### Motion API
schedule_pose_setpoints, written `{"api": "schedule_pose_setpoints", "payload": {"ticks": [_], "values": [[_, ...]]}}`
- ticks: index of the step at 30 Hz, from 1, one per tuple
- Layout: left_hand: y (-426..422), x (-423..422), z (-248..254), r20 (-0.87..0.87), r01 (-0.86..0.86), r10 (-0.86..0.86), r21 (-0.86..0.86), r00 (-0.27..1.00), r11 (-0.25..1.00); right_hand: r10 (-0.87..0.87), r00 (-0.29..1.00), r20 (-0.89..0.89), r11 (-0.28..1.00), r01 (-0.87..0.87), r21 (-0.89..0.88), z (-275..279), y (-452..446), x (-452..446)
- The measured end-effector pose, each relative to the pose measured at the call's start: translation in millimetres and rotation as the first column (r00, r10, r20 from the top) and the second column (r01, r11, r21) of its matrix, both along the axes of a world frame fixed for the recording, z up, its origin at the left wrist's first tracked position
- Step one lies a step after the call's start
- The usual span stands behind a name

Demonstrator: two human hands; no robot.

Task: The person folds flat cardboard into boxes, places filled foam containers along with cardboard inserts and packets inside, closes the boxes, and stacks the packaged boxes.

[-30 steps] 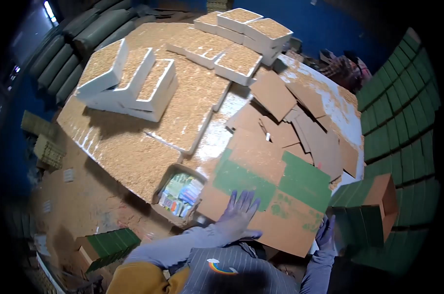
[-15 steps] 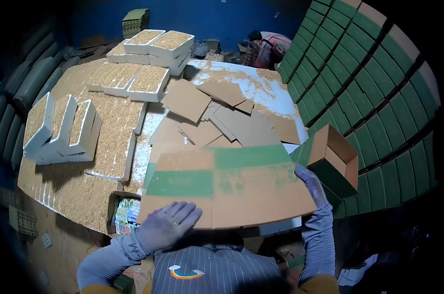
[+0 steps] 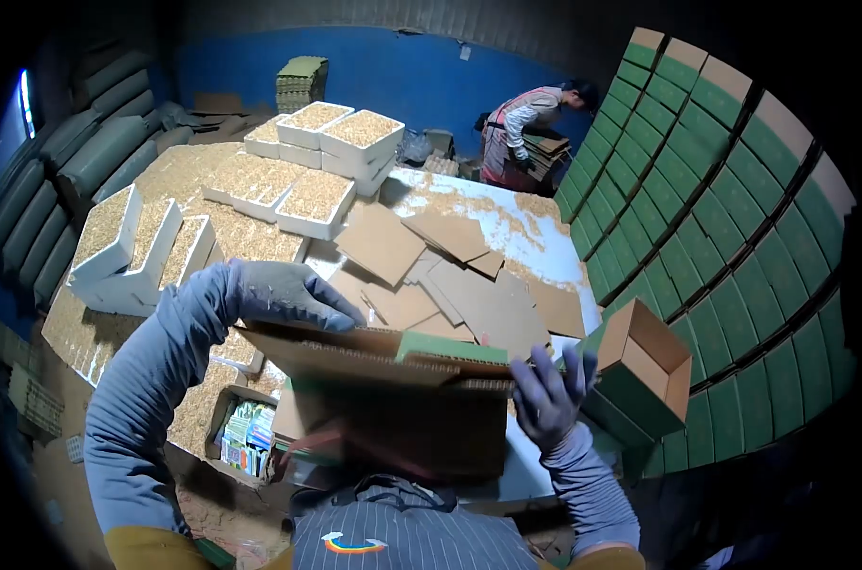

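Observation:
A folded cardboard carton (image 3: pixel 383 366), brown with green print, is raised on edge in front of my body, its layered edges facing me. My gloved left hand (image 3: pixel 293 296) curls over its upper left edge, the fingers bent down onto the board. At the right end of the carton, my gloved right hand (image 3: pixel 552 394) is upright with its fingers spread, the palm against or close to the board's edge. Beyond the carton, loose cardboard sheets (image 3: pixel 483 304) lie overlapped on the table.
White trays of brown grain-like material (image 3: pixel 315 201) stand on the left and back of the table. A box of colourful packets (image 3: pixel 246 437) sits at the near left. An open carton (image 3: pixel 640 370) and stacked green cartons (image 3: pixel 697 209) are right. Another person (image 3: pixel 526 133) bends at the back.
The carton has gone from lying flat to standing on edge. My left hand has moved up onto its top edge; my right hand's fingers have spread. The person at the back is now in fuller view.

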State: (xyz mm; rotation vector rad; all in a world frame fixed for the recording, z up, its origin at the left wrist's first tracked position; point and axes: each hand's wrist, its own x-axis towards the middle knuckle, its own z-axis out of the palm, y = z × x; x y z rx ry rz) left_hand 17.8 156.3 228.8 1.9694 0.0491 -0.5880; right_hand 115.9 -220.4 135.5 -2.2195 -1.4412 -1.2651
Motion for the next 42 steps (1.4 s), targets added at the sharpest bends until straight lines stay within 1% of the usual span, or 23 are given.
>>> {"api": "schedule_pose_setpoints", "payload": {"ticks": [2, 4, 5, 8, 10, 11, 12, 13, 14, 16, 17, 18, 21, 24, 26, 27, 29, 31, 35, 37, 38, 40, 42], "values": [[-12, -6, 2, 0.215, -0.133, 0.110, 0.094, 0.970, 0.987, 0.131, 0.978, 0.163, 0.982, -0.150, 0.112, -16, -4, 6], [-41, -13, 2, 0.613, -0.443, -0.169, 0.709, 0.772, 0.549, 0.248, 0.947, -0.205, 0.956, -0.205, 0.211, -5, 7, 16], [-57, -21, 7, 0.580, -0.435, -0.263, 0.781, 0.771, 0.448, 0.368, 0.881, -0.298, 0.919, -0.296, 0.260, 11, 14, 30], [-94, -57, 39, 0.610, -0.355, -0.319, 0.728, 0.725, 0.586, 0.654, 0.627, -0.422, 0.753, -0.590, 0.290, 61, 16, 23], [-110, -59, 30, 0.612, -0.117, -0.346, 0.588, 0.712, 0.800, 0.567, 0.551, -0.613, 0.575, -0.797, -0.184, 81, 48, 5], [-119, -47, 12, 0.459, 0.017, -0.480, 0.709, 0.747, 0.705, 0.541, 0.546, -0.640, 0.559, -0.802, -0.212, 52, 66, -5], [-123, -31, -22, 0.388, 0.094, -0.655, 0.813, 0.649, 0.575, 0.364, 0.486, -0.794, 0.557, -0.797, -0.233, 17, 66, -15], [-122, -14, -83, 0.581, -0.063, -0.747, 0.800, 0.323, 0.596, 0.165, 0.419, -0.893, 0.573, -0.777, -0.258, -19, 66, -24], [-120, -2, -92, 0.506, -0.331, -0.853, 0.833, 0.127, 0.444, 0.163, 0.644, -0.748, 0.430, -0.729, -0.534, -45, 60, -14], [-116, 8, -106, 0.759, -0.663, -0.620, 0.570, 0.199, 0.485, 0.199, 0.519, -0.831, 0.369, -0.825, -0.427, 7, 57, -9], [-106, -5, -78, 0.744, -0.582, -0.433, 0.668, 0.509, 0.464, 0.260, 0.493, -0.830, 0.544, -0.785, -0.295, 20, 40, -3], [-95, -7, -86, 0.838, -0.690, -0.255, 0.543, 0.483, 0.478, 0.321, 0.475, -0.819, 0.689, -0.711, -0.142, 25, 18, 9], [-93, 8, -96, 0.852, -0.768, -0.183, 0.521, 0.490, 0.373, -0.027, 0.486, -0.873, 0.627, -0.672, -0.394, 34, -37, 33], [-105, 17, -101, 0.796, -0.813, -0.340, 0.567, 0.501, 0.131, -0.041, 0.022, -0.999, 0.738, -0.674, -0.045, 37, -51, 23], [-104, 5, -85, 0.926, -0.765, -0.203, 0.377, 0.318, 0.522, 0.330, -0.283, -0.900, 0.926, -0.087, 0.367, 8, -33, 30], [-109, -27, -62, 0.937, -0.593, -0.018, 0.236, 0.350, 0.769, 0.317, -0.296, -0.901, 0.928, -0.100, 0.359, 5, -30, 29], [-128, -75, -71, 0.950, -0.484, -0.118, 0.252, 0.290, 0.838, 0.217, -0.370, -0.903, 0.969, -0.031, 0.245, -4, -18, 25], [-137, -105, -102, 0.840, -0.157, -0.303, 0.409, 0.450, 0.899, 0.179, -0.458, -0.871, 0.981, 0.014, 0.194, -7, -8, 16], [-94, -88, -139, 0.878, -0.283, -0.440, 0.478, 0.189, 0.832, 0.223, -0.366, -0.904, 0.947, -0.137, 0.289, 6, 13, 32], [-74, -75, -148, 0.893, -0.405, 0.308, -0.162, 0.327, 0.900, 0.429, -0.369, -0.825, 0.859, -0.116, 0.499, 21, 15, 56], [-75, -78, -129, 0.538, -0.572, 0.706, -0.429, 0.460, 0.699, 0.456, -0.311, -0.834, 0.836, -0.173, 0.521, 33, 20, 56], [-64, -41, -176, 0.266, -0.792, 0.853, -0.325, 0.449, 0.518, 0.347, -0.110, -0.932, 0.859, -0.362, 0.362, 57, 35, 49], [-76, -53, -232, 0.284, -0.820, 0.815, -0.138, 0.504, 0.555, 0.084, 0.036, -0.996, 0.995, 0.048, 0.086, -18, 32, 90]]}}
